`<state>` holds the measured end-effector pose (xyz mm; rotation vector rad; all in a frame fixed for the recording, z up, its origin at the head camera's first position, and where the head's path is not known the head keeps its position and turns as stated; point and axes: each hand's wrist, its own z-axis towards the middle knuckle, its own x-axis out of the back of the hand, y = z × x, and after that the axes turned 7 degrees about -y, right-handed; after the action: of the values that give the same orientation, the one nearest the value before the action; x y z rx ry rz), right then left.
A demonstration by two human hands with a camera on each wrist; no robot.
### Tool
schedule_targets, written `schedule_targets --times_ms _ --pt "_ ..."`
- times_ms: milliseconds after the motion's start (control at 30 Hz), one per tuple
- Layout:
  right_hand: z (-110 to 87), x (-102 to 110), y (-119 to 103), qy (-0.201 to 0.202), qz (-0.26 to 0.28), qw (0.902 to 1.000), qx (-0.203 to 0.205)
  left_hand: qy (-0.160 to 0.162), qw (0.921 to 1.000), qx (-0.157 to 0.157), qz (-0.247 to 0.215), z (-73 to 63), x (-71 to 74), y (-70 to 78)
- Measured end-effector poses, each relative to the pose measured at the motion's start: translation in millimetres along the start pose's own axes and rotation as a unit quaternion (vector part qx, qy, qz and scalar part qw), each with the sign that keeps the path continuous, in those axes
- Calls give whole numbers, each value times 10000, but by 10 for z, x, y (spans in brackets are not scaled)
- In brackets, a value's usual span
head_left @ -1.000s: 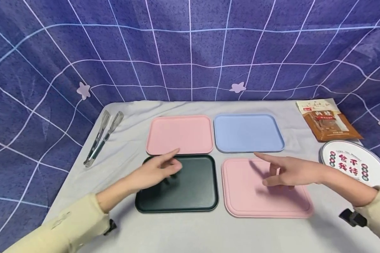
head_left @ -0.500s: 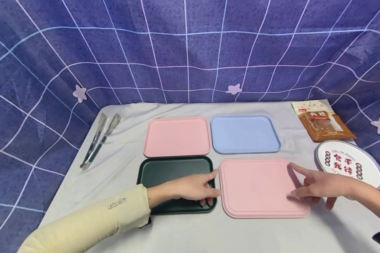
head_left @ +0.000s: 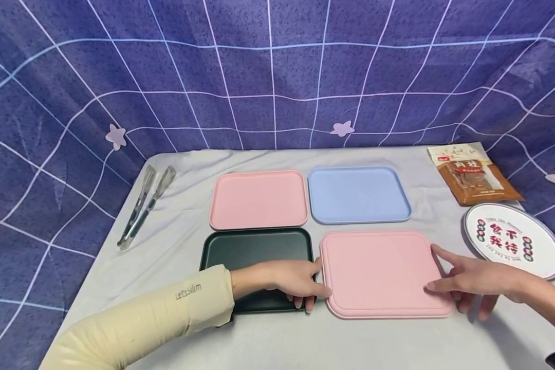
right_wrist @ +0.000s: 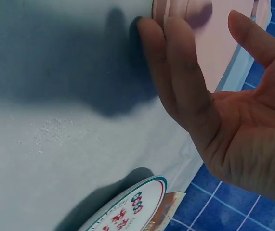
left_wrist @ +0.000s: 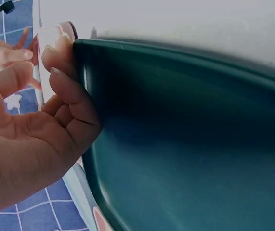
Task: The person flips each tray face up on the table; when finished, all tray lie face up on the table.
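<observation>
A pink rectangular tray (head_left: 379,272) with a stepped rim and a flat top lies at the front right; it looks face down. My left hand (head_left: 289,277) reaches over the dark green tray (head_left: 228,249) to the pink one's left edge, thumb over the rim. In the left wrist view its fingers (left_wrist: 74,101) bend beside the green tray's edge, the thumb apart from them. My right hand (head_left: 481,277) is at the pink tray's right edge, thumb over the top. In the right wrist view, a wide gap separates its thumb and loosely bent fingers (right_wrist: 180,57).
Behind lie a second pink tray (head_left: 259,200) and a light blue tray (head_left: 358,195). Metal tongs (head_left: 145,208) rest at the left. A brown food packet (head_left: 474,177) and an oval white plate (head_left: 513,239) with red characters are at the right. A purple-blue grid curtain (head_left: 277,72) surrounds the table.
My left hand has moved right from above the green tray to the front pink tray's left edge. My right hand has moved right and down to its right edge. The trays stay put.
</observation>
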<state>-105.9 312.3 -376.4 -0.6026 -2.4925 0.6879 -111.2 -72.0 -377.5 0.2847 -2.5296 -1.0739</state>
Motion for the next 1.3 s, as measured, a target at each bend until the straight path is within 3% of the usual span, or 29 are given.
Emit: schedule_targets --times_ms 233,633,900,1133,1300 --pt "29 10 54 -46 354 9993 54 -129 9998 -113 -64 8 5 -73" --pt "46 18 108 -60 215 9995 207 -242 9985 -344 -344 0 -1 -142" --pt "67 45 171 -271 374 9975 538 -282 9970 -449 -564 -21 -5 -154" --pt "97 70 205 -568 756 9915 889 -287 9936 -755 -784 -45 -16 -156" --pt "124 72 203 -728 999 9873 1002 -31 9872 -1150 -1107 -55 15 -123"
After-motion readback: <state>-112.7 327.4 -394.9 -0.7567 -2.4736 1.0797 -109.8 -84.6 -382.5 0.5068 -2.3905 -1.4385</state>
